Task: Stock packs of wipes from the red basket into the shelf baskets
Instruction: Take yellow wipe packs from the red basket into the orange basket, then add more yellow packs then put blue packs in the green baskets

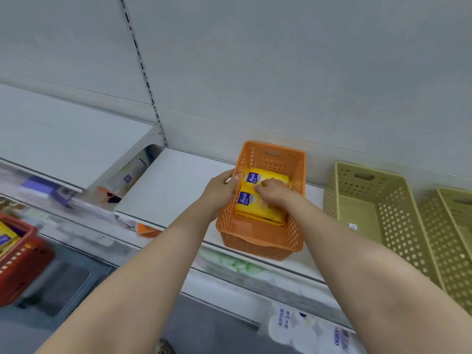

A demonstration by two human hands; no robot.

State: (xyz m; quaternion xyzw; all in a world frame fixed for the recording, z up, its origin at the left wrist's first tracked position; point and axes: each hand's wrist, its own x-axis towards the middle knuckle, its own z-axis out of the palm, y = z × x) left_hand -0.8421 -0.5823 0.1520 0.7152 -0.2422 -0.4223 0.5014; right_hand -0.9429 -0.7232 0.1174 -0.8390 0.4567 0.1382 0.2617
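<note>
An orange perforated shelf basket [258,245] stands on the white shelf, holding two yellow packs of wipes with blue labels, one at the back [270,178] and one nearer me [251,205]. My left hand [221,190] grips the basket's left rim, thumb over the edge. My right hand [274,194] is inside the basket, fingers curled down on the packs. The red basket [18,261] sits low at the far left, blurred, with a yellow pack showing in it.
Two empty olive-green perforated baskets, one beside the orange basket [370,200] and one at the far right [449,241], stand on the same shelf. The white shelf board [166,185] lies bare to the left. Lower shelves hold white and purple packaged goods [306,330].
</note>
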